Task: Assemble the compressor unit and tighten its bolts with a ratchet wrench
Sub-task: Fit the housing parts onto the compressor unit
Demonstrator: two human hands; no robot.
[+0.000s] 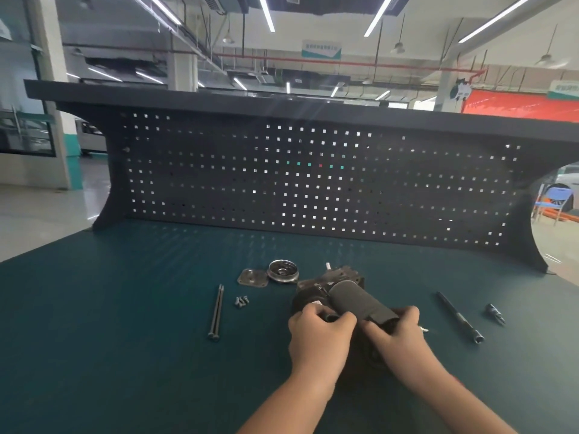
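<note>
The dark compressor unit [332,291] lies on the green bench top, with a black cylinder [358,300] slanting across it toward me. My left hand [318,332] grips the near left end of the unit, fingers curled over a small black part. My right hand [398,335] grips the near end of the cylinder and the body under it. Two long bolts [216,310] lie side by side to the left. Several short bolts [242,301] sit beside them. A square cover plate [253,277] and a round metal disc [283,270] rest behind the unit.
To the right lie a long black extension bar [460,316] and a small dark socket bit [495,313]. A black pegboard back wall [313,183] closes the far side of the green bench top [125,308].
</note>
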